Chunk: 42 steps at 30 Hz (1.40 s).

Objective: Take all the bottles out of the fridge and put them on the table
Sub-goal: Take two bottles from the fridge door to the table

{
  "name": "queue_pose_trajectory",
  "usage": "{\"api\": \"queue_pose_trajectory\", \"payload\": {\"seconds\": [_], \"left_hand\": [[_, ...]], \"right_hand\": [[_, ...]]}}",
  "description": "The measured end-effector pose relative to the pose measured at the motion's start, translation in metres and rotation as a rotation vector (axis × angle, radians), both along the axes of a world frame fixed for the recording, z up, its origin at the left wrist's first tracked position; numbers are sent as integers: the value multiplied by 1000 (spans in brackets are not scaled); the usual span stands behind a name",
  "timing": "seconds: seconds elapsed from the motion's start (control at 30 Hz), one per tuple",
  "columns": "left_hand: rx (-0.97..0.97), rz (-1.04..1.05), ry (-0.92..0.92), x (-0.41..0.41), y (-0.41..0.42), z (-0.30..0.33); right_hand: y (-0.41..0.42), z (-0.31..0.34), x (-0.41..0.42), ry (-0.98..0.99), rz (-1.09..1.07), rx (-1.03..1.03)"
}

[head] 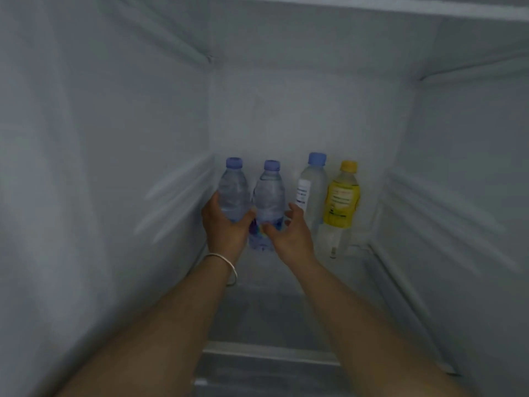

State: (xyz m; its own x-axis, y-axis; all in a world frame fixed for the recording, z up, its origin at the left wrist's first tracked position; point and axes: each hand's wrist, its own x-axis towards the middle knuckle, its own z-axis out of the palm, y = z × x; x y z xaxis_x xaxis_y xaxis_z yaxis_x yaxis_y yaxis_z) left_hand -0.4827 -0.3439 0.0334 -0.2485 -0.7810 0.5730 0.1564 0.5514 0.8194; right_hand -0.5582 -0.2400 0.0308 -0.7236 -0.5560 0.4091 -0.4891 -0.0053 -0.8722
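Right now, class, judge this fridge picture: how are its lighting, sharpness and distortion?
Head view: dim, bluish, flat light, no glare; soft blur overall, so the yellow-capped bottle label is unreadable; wide-angle lens splays the fridge walls; left hand and right hand look slightly smeared.

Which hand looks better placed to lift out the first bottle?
The left hand: its fingers already wrap the leftmost bottle. The right hand is only closing on the second bottle, fingers spread around it.
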Motion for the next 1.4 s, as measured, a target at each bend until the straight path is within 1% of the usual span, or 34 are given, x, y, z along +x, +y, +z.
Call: {"api": "queue_pose_trajectory", "payload": {"seconds": [0.13,0.2,0.33,0.4,0.5,0.6,0.7,0.8,0.87,0.97,1.07,1.13,1.27,1.33,1.4], "left_hand": [[90,-58,93,-16,-18,-6],[82,-84,73,-22,-27,-12],[158,-57,-13,-27,-44,-27],[191,-72,-10,-26,-46,-30],[194,-67,-4,-26,-44,-31],[207,-25,16,-16,-37,-29],[233,-34,13,0,-26,-26],[298,-32,35,16,-7,-25],[337,-41,27,27,13,-22],[337,-77,12,45,44,-4],[319,-177,36,70,79,13],[314,-278,25,92,103,19],[334,-474,-4,152,176,12],[314,-545,1,183,214,2],[293,-615,-37,214,252,-7]], "right_hand": [[-23,-9,-6,14,-41,-27],[-34,-13,-8,-7,-62,-51],[-52,-23,-17,-86,-66,-108],[-55,-28,-23,-113,-49,-137],[-54,-32,-27,-156,-32,-117],[-50,-34,-20,-144,-18,-113],[-36,-33,-5,-115,0,-100],[-14,-32,8,-74,30,-114],[6,-27,18,-74,19,-76],[33,-13,32,0,-32,-27],[67,4,57,-11,-108,-60],[103,13,92,11,-176,-118],[188,9,180,11,-410,-238],[231,0,223,5,-501,-243],[273,-10,263,-33,-589,-217]]}}
